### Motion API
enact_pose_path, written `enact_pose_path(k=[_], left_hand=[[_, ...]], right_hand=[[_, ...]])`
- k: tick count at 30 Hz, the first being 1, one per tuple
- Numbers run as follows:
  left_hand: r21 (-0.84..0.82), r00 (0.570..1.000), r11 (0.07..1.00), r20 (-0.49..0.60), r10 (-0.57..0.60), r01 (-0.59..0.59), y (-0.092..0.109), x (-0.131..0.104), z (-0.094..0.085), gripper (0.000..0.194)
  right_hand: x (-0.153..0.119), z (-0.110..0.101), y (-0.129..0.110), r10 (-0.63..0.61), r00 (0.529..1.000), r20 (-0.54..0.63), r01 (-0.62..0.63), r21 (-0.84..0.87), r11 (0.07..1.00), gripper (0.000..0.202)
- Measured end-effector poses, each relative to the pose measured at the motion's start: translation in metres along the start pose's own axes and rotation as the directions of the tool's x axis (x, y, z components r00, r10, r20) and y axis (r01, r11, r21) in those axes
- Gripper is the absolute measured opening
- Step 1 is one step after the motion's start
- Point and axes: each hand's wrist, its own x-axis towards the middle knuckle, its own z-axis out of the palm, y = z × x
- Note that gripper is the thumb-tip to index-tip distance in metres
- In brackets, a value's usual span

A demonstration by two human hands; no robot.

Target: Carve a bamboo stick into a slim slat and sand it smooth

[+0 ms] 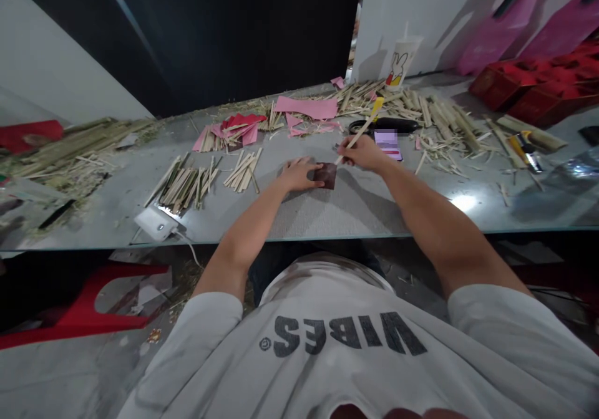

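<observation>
My left hand [301, 174] lies on the table with its thumb and forefinger pressing the left part of a dark brown square of sandpaper [328, 176]. My right hand [359, 153] pinches a thin pale bamboo strip [361, 131] that slants up and away. The strip's lower end meets the sandpaper's upper right corner or lies just above it; I cannot tell which. To the left of my left hand lie a small bunch of bamboo strips [243, 171] and a larger pile of strips [185, 184].
A phone [388, 145] and a black-handled tool [397, 125] lie beyond my right hand. Pink paper [306, 107], bamboo scraps [440, 116] and a paper cup [402, 63] line the back. A white charger [155, 224] with a cable sits by the front edge. Red boxes [524, 85] stand right.
</observation>
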Motion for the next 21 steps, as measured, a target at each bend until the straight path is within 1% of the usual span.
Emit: enact_pose_path(k=[2, 3, 5, 7, 12, 17, 21], left_hand=[[0.01, 1.0, 1.0, -0.019, -0.006, 0.006, 0.0, 0.001, 0.002, 0.099], [0.015, 1.0, 1.0, -0.029, -0.01, 0.01, 0.0, 0.001, 0.003, 0.098], [0.018, 0.999, 1.0, -0.044, -0.015, 0.016, 0.001, 0.001, 0.004, 0.096], [0.016, 0.999, 1.0, -0.047, -0.013, 0.014, 0.002, 0.001, 0.005, 0.096], [0.001, 0.999, 1.0, -0.044, -0.008, 0.008, -0.001, 0.002, 0.005, 0.099], [-0.004, 0.999, 1.0, -0.033, -0.006, 0.006, -0.004, 0.005, 0.007, 0.1], [-0.004, 0.999, 1.0, -0.039, -0.008, 0.008, -0.003, 0.005, 0.006, 0.1]], right_hand=[[-0.004, 0.029, -0.001, -0.021, 0.998, 0.053, 0.022, -0.018, 1.0, 0.029], [-0.005, 0.04, -0.001, -0.033, 0.996, 0.084, 0.036, -0.027, 0.999, 0.029], [-0.007, 0.051, 0.001, -0.05, 0.991, 0.127, 0.057, -0.05, 0.997, 0.027], [-0.006, 0.052, 0.003, -0.063, 0.988, 0.14, 0.074, -0.073, 0.995, 0.026], [-0.002, 0.046, 0.006, -0.054, 0.993, 0.107, 0.063, -0.086, 0.994, 0.031], [-0.002, 0.051, 0.007, -0.029, 0.983, 0.18, 0.037, -0.044, 0.998, 0.032], [0.002, 0.049, 0.007, -0.015, 0.991, 0.134, 0.02, -0.032, 0.999, 0.037]])
